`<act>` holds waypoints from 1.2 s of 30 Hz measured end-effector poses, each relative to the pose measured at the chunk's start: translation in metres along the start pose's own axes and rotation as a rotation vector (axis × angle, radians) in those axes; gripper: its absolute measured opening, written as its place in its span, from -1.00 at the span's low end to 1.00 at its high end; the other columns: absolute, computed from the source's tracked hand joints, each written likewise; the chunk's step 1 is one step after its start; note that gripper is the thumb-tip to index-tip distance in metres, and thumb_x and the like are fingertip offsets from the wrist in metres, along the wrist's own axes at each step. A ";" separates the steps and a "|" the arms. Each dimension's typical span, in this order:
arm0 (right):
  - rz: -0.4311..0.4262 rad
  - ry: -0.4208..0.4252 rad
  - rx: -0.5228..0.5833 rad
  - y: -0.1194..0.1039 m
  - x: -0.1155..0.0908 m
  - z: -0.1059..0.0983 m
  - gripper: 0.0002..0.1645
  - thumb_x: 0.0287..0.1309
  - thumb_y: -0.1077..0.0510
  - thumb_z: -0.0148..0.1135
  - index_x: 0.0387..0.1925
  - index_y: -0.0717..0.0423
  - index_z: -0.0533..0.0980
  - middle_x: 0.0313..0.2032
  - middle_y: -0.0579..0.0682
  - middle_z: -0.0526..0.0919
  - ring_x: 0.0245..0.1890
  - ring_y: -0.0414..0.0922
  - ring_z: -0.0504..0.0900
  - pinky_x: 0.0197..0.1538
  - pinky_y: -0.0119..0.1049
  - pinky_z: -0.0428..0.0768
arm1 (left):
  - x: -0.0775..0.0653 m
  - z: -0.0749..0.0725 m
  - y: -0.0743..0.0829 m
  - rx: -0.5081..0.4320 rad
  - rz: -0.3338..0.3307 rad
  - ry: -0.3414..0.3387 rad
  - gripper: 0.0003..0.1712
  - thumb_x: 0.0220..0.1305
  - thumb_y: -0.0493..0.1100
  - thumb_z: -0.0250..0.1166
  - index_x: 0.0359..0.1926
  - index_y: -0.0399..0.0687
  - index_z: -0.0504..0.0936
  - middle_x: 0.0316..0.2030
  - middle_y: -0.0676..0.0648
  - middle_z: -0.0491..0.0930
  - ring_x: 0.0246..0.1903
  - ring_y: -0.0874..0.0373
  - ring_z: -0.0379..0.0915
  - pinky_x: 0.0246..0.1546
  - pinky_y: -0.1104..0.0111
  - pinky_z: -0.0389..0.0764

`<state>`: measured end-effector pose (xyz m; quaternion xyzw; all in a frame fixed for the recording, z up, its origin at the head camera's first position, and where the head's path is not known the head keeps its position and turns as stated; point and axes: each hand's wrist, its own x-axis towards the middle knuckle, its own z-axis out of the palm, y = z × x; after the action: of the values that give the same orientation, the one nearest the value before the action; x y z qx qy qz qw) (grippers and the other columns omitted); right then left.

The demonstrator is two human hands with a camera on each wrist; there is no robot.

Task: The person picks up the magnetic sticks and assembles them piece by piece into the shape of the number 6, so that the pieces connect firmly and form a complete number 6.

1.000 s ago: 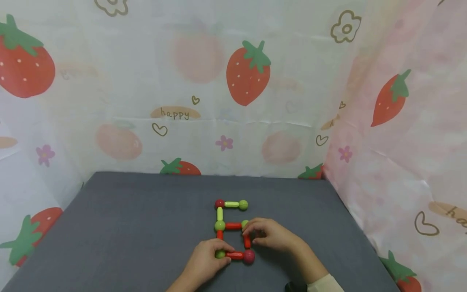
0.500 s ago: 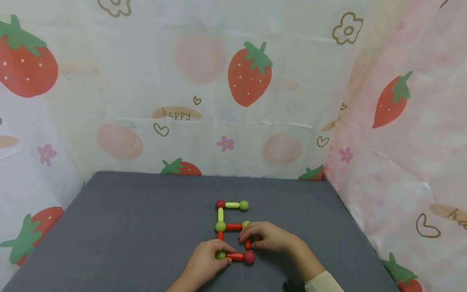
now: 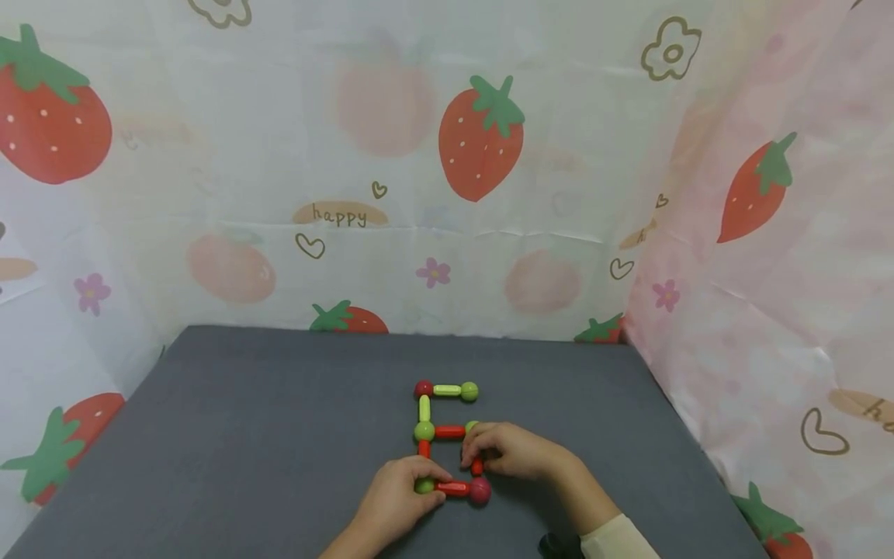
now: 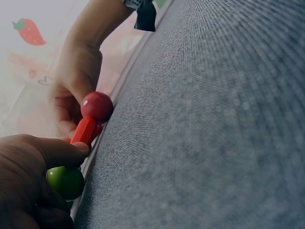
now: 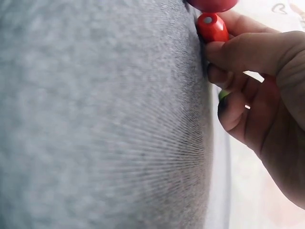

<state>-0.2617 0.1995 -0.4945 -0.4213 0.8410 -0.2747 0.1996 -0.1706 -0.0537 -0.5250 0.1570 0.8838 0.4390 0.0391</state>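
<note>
On the grey table lies a figure of magnetic rods and balls. My left hand (image 3: 400,491) pinches the lower red rod (image 3: 452,488) close to a green ball (image 3: 424,486); a dark red ball (image 3: 479,491) caps its other end. Thumb and fingers of my right hand (image 3: 520,452) hold a second red rod (image 5: 213,28) at the figure's right side. That rod's silver end face shows in the right wrist view, just short of the dark red ball (image 5: 212,4). Its far end, by the right green ball (image 3: 472,426), is hidden behind fingers.
The figure continues upward with a red crossbar rod (image 3: 450,432), a green ball (image 3: 424,432), light green rods (image 3: 424,408), a red ball (image 3: 423,389) and a green end ball (image 3: 469,391). A strawberry-print cloth (image 3: 391,256) stands behind the grey table (image 3: 279,435).
My right hand has shifted slightly left and its fingers have closed further over the right-hand red rod, covering more of it. The left hand keeps its grip in place.
</note>
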 end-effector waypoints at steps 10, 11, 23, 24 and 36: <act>-0.002 -0.004 0.023 -0.003 -0.001 -0.006 -0.56 0.25 0.43 0.27 -0.10 -0.21 0.71 0.05 -0.30 0.62 0.15 -0.28 0.53 0.27 -0.25 0.49 | 0.000 0.000 0.002 0.003 -0.008 -0.001 -0.75 0.08 -0.10 0.58 -0.22 0.39 0.82 -0.20 0.31 0.68 -0.17 0.34 0.58 -0.11 0.21 0.59; -0.003 -0.004 0.026 -0.003 -0.001 -0.006 -0.56 0.25 0.43 0.28 -0.11 -0.21 0.71 0.05 -0.30 0.62 0.15 -0.28 0.53 0.28 -0.25 0.49 | 0.000 0.000 0.002 0.002 -0.008 0.001 -0.75 0.08 -0.11 0.58 -0.22 0.39 0.82 -0.20 0.31 0.68 -0.17 0.34 0.58 -0.10 0.20 0.60; 0.012 -0.013 0.067 -0.004 0.000 -0.006 -0.56 0.23 0.46 0.26 -0.15 -0.18 0.70 0.04 -0.29 0.61 0.13 -0.30 0.53 0.22 -0.31 0.51 | 0.000 0.001 0.003 0.017 -0.018 0.039 -0.76 0.11 -0.10 0.57 -0.22 0.39 0.82 -0.23 0.33 0.68 -0.21 0.36 0.56 -0.13 0.27 0.58; 0.011 -0.013 0.066 -0.004 0.000 -0.006 -0.56 0.23 0.45 0.27 -0.15 -0.18 0.70 0.04 -0.29 0.61 0.13 -0.30 0.53 0.22 -0.31 0.51 | 0.000 0.001 0.003 0.017 -0.017 0.042 -0.77 0.11 -0.10 0.56 -0.22 0.38 0.82 -0.23 0.33 0.68 -0.22 0.37 0.55 -0.14 0.27 0.57; -0.017 -0.014 0.068 -0.001 -0.001 -0.003 -0.59 0.24 0.44 0.27 -0.14 -0.15 0.70 0.04 -0.27 0.62 0.11 -0.30 0.54 0.21 -0.30 0.52 | -0.003 -0.001 0.005 0.035 0.008 0.041 -0.75 0.09 -0.12 0.58 -0.21 0.35 0.83 -0.21 0.28 0.70 -0.22 0.36 0.56 -0.16 0.27 0.59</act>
<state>-0.2618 0.2007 -0.4913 -0.4234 0.8261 -0.3019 0.2172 -0.1666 -0.0528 -0.5209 0.1521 0.8913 0.4269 0.0166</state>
